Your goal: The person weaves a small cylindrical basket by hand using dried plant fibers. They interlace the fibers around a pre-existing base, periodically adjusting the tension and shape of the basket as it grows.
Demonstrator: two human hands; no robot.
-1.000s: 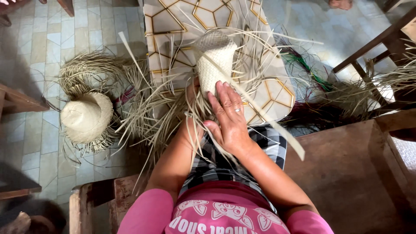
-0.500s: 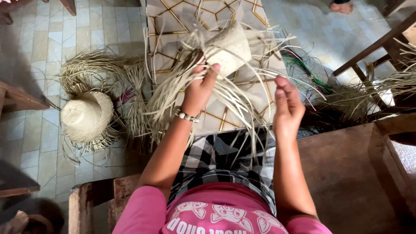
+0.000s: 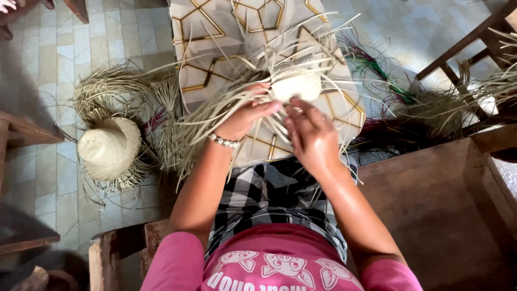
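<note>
A pale, partly woven straw hat crown (image 3: 297, 85) with long loose strands fanning out lies on a cushion with gold line pattern (image 3: 215, 48) in my lap. My left hand (image 3: 245, 116), with a bead bracelet at the wrist, grips a bundle of the loose straw strands (image 3: 207, 121) at the crown's left edge. My right hand (image 3: 309, 134) rests fingers-forward against the crown's near edge, pinching strands there. Exactly which strands the fingertips hold is hidden.
On the tiled floor at left lie a woven straw hat (image 3: 109, 149) and a loose ring of straw (image 3: 110, 91). Dark and coloured straw bundles (image 3: 401, 116) sit at right by a wooden chair frame (image 3: 466, 59). A wooden bench (image 3: 436, 210) is at lower right.
The crown has come down from the raised, tilted position onto the cushion. My right hand, open and apart at the right, has moved in to the crown beside the left hand.
</note>
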